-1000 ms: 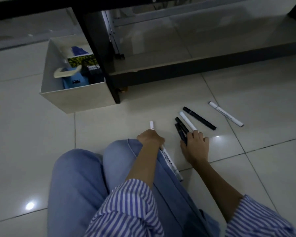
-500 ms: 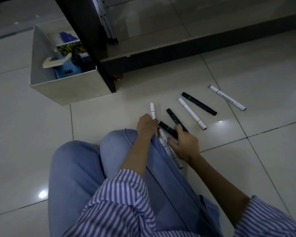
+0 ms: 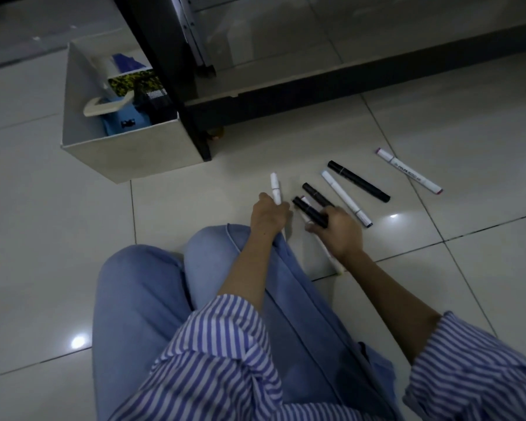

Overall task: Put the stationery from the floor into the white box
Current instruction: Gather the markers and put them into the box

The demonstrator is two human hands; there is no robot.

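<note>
Several markers lie on the tiled floor in front of my knees. My left hand [image 3: 269, 215] is closed around a white marker [image 3: 275, 188] whose tip sticks up past the fingers. My right hand [image 3: 339, 230] grips a black marker [image 3: 308, 211] that points up and to the left. Under that hand lies another white marker [image 3: 328, 253]. A second black marker [image 3: 316, 194], a long white marker [image 3: 345, 199], a long black marker [image 3: 359, 182] and a labelled white marker [image 3: 409, 171] rest further right. The white box [image 3: 128, 153] stands at the upper left.
The box holds a blue item [image 3: 125, 121], a cream handle-shaped piece [image 3: 104, 106] and dark things. A black furniture leg [image 3: 176, 74] stands right beside the box, with a low black frame [image 3: 346, 86] running right. My knees in blue jeans [image 3: 170, 287] fill the foreground.
My right hand has taken a black marker off the floor and drawn it left toward my left hand. The left hand keeps its white marker. The camera view shifted slightly.
</note>
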